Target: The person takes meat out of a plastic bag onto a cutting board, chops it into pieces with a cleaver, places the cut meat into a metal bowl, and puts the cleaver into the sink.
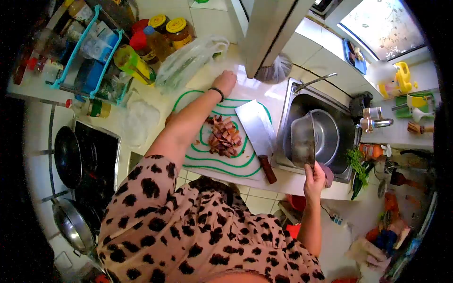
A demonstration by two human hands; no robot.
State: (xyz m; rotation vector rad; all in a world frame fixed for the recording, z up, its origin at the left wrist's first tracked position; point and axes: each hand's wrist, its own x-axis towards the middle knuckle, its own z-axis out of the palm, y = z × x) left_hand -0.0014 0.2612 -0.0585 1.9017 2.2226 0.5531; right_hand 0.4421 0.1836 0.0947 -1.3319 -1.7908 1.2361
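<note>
My right hand (313,181) grips the rim of a metal bowl (302,141), tilted on edge over the sink's near side. A mauve thing (327,175) beside that hand is not clear. Beyond the cutting board (207,165), my left hand (224,83) is curled low over the counter near a clear plastic bag (188,63); what its fingers hold, if anything, is hidden. Sliced meat (223,137) lies heaped on the green-lined board, partly behind my left forearm. To its right rests a cleaver (255,127), its wooden handle over the board's near edge.
A second metal basin (328,137) stands in the sink (286,108) under a faucet (316,81). Jars (179,32) and a blue-edged rack (92,52) line the back left. A black pan (68,155) is on the stove at left. Green vegetables (358,170) lie right of the sink.
</note>
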